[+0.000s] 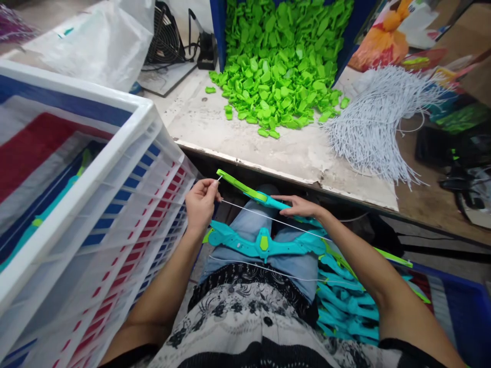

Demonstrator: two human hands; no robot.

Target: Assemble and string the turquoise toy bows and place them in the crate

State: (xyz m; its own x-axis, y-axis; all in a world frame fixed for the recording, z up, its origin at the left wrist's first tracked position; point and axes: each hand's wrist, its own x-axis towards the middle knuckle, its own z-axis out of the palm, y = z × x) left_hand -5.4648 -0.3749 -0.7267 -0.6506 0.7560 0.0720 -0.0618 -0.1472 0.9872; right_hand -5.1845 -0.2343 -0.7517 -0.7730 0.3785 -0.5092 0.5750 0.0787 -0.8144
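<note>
My left hand (201,203) pinches a white string (258,213) close to the tip of a toy bow's green limb. That toy bow (249,191) is green at this end and turquoise toward the middle, and it lies slanted above my knees. Around its turquoise part, my right hand (301,206) has its thumb and fingers closed; the far end is hidden behind my forearm. A second toy bow (233,242), turquoise with a green centre piece, rests across my lap with its own white string running below it.
Green plastic pieces (268,87) spill from a blue bin onto the worktable (192,117). A bundle of white strings (379,122) lies at its right. The white basket (141,110) stands at my left. More turquoise bows (345,301) are piled at my right.
</note>
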